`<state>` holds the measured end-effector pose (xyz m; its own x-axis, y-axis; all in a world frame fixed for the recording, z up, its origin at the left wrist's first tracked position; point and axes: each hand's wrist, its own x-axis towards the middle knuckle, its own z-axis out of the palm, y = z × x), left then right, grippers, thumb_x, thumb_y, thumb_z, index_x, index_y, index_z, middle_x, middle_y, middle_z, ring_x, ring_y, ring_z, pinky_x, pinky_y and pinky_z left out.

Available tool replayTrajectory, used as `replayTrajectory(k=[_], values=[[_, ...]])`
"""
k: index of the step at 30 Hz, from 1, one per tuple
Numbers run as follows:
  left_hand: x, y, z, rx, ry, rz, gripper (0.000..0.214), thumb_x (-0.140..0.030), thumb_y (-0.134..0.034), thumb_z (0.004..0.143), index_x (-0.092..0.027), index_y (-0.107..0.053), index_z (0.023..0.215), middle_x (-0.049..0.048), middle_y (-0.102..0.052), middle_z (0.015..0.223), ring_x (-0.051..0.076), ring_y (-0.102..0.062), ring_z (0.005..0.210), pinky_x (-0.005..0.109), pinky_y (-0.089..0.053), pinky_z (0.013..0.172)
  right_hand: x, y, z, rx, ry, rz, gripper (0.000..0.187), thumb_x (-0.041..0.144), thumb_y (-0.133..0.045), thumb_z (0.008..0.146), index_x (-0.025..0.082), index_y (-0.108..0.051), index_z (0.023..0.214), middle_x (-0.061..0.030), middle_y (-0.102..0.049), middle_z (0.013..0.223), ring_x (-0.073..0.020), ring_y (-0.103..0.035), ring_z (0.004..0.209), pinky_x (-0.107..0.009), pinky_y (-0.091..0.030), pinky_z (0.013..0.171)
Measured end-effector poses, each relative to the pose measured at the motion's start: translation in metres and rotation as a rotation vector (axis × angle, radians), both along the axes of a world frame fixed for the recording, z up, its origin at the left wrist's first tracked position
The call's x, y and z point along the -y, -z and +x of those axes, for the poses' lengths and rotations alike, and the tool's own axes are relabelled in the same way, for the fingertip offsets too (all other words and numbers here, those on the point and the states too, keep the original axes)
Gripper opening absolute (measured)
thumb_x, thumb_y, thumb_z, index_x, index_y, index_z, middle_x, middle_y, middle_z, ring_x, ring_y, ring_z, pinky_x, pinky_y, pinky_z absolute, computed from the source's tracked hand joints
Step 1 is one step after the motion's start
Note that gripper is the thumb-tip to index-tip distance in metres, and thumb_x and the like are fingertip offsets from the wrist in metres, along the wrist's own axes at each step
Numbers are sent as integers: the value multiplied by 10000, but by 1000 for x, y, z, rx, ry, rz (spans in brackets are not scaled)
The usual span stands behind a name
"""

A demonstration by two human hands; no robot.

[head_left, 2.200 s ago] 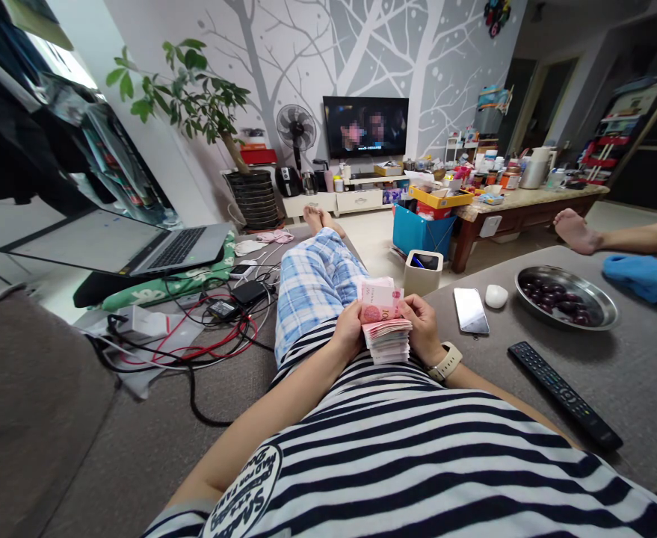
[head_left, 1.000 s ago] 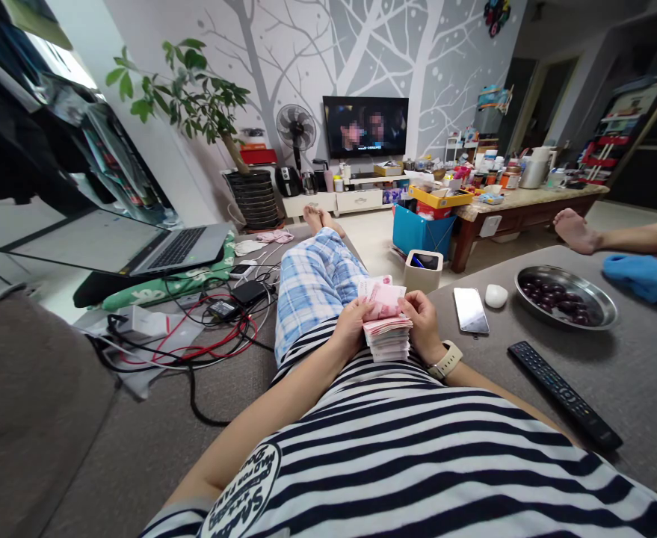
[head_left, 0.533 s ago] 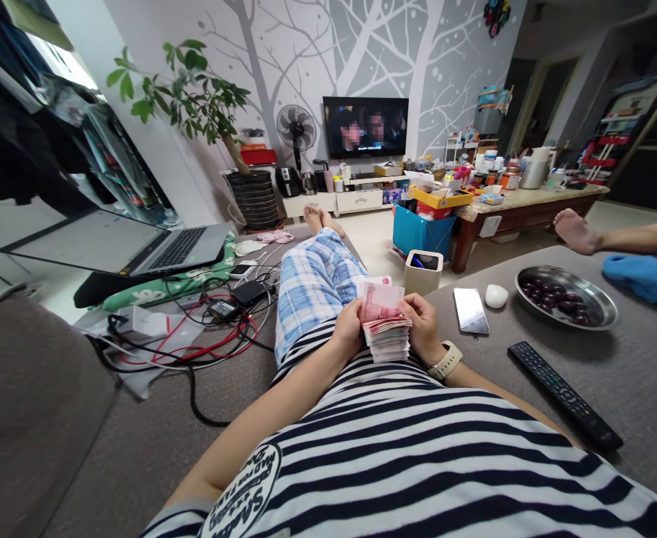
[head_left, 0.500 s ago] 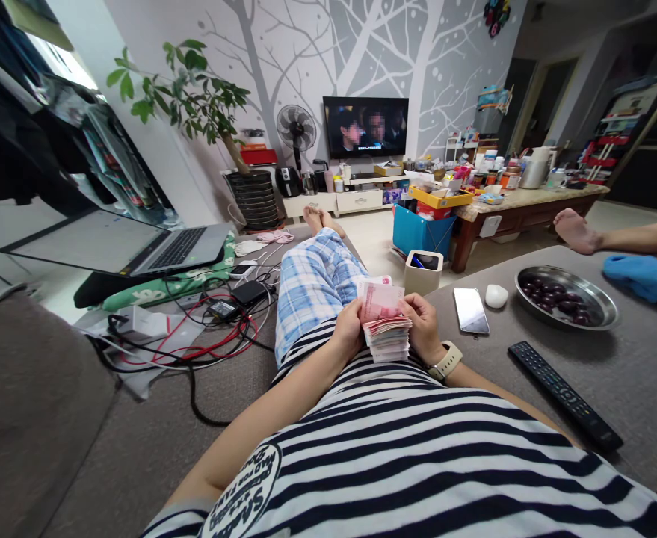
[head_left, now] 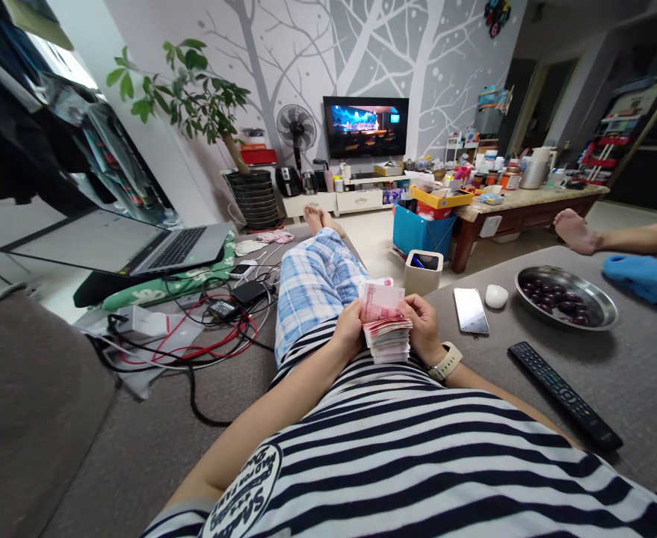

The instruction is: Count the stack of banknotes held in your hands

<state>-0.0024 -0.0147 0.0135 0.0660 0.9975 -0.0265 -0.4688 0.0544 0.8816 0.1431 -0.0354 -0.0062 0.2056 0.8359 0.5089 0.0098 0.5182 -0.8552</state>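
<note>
A thick stack of red and white banknotes is held over my lap, its near edges fanned out toward me. My left hand grips the stack from its left side, fingers wrapped round behind it. On the other side, my right hand is closed on the stack's right edge, thumb near the top note. One note stands up flat above the fanned edges, and another pokes out a little behind it. A light watch is on my right wrist.
On the sofa to my right lie a phone, a white earbud case, a remote and a metal bowl of dark fruit. Left are tangled cables and a laptop. Another person's foot rests at far right.
The picture on the television has changed from two people to a bright blue scene. Both hands keep hold of the banknotes, nearly in the same place.
</note>
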Motion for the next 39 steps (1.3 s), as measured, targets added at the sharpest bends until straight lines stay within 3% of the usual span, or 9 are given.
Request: replayTrajectory(k=[7, 14, 20, 30, 35, 39], values=[[-1, 2, -1, 6, 0, 8, 108, -248, -731, 616, -164, -675, 654, 18, -668, 662, 143, -605, 614, 280, -519, 686, 1, 0, 0, 8, 1, 9, 285, 471, -625, 846, 223, -590, 710, 17, -549, 658, -168, -484, 631, -306, -419, 631], [-2, 6, -3, 59, 34, -7, 201, -273, -809, 610, -161, -686, 722, 33, -718, 753, 190, -674, 750, 332, -541, 804, 0, 3, 0, -1, -13, 5, 392, 522, -562, 916, 231, -540, 654, 20, -535, 590, -160, -480, 578, -307, -419, 610], [-4, 8, -3, 86, 101, -23, 237, -281, -814, 626, -167, -678, 783, 34, -725, 754, 199, -691, 749, 353, -545, 814, -4, 5, -1, -46, -1, -40, 406, 571, -690, 831, 222, -548, 680, 22, -559, 604, -147, -483, 573, -294, -412, 585], [-6, 9, -5, 44, 112, 5, 286, -316, -855, 596, -158, -690, 769, 37, -725, 738, 182, -670, 706, 318, -525, 757, -4, 6, 2, 30, -26, -52, 276, 477, -675, 839, 213, -649, 764, -3, -623, 704, -179, -543, 656, -310, -439, 634], [-7, 11, -5, 57, 104, 2, 281, -306, -847, 587, -157, -696, 770, 29, -717, 742, 172, -656, 716, 310, -518, 762, -5, 5, 2, 95, 61, -3, 257, 433, -676, 840, 209, -660, 715, -3, -602, 718, -173, -530, 671, -311, -418, 648], [-6, 9, -5, 49, 64, 23, 234, -310, -816, 615, -161, -690, 745, 14, -703, 737, 163, -642, 712, 302, -510, 758, -6, 5, 1, 48, -18, -52, 244, 433, -662, 846, 213, -644, 743, 4, -604, 695, -173, -529, 650, -307, -420, 627]])
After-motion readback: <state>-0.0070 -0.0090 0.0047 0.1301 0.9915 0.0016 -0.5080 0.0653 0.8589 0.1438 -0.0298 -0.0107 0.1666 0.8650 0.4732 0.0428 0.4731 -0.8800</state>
